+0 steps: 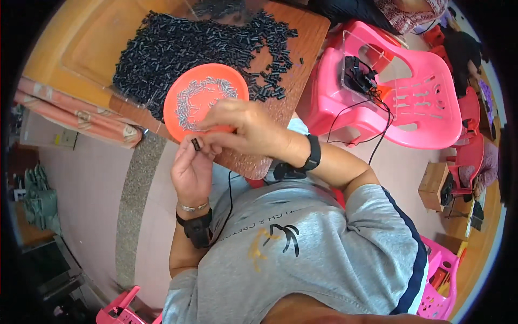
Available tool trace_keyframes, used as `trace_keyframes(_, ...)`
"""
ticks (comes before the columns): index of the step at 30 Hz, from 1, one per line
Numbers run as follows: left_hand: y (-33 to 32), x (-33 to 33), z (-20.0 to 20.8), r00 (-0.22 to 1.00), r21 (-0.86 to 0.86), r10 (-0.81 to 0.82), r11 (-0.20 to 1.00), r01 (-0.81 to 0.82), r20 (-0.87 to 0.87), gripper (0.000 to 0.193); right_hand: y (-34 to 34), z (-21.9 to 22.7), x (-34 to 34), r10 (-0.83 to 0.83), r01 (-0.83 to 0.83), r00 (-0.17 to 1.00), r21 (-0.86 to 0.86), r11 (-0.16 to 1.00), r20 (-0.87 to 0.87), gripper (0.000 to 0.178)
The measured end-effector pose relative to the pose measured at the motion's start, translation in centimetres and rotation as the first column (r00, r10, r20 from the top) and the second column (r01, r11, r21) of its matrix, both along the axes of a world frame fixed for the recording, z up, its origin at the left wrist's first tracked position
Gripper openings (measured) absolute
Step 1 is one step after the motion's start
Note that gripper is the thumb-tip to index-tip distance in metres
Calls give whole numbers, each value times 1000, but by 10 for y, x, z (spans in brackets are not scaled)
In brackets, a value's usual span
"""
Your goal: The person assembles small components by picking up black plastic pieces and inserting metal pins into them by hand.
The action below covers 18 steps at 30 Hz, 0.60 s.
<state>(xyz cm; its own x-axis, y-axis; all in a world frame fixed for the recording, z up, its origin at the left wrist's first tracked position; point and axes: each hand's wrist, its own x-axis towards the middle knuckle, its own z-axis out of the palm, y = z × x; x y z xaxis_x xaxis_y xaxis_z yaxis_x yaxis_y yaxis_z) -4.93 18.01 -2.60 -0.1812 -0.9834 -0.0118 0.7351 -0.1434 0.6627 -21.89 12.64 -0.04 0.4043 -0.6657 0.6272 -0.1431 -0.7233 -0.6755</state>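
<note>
My left hand (192, 174) pinches a small black plastic piece (196, 144) upright between thumb and fingers, just off the table's near edge. Right beside it is my right hand (245, 128), its fingers bent and drawn together over the rim of an orange-red plate (171, 110). Whatever the right fingertips hold, if anything, is too small to make out. On the plate lie many small silver metal pins (186, 102), spread in a ring. Behind it a wide heap of small black plastic pieces (178, 51) covers much of the brown wooden table (302, 32).
To the right stands a pink plastic chair (426, 97) bearing a clear box (350, 70) with black devices and cables. A patterned cloth (81, 110) hangs at the table's left. Farther right are a cardboard box (433, 186), more chairs and other people.
</note>
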Motion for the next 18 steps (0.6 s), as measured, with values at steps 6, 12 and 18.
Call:
trace_keyframes(6, -4, 1, -7, 999, -50, -25, 998, 27, 43, 20, -67, -11, -73, -423, 419, 881, -64, 906, -212, 17)
trace_keyframes(12, -5, 0, -5, 991, -6, -29, 1000, 30, 133, 23, -119, -14, -132, -497, 398, 706, -298, 868, -505, 15)
trace_keyframes(18, -8, 6, -2, 989, -38, -30, 999, 36, 146, 25, -164, -2, -115, -298, 293, 676, -125, 948, -674, 19)
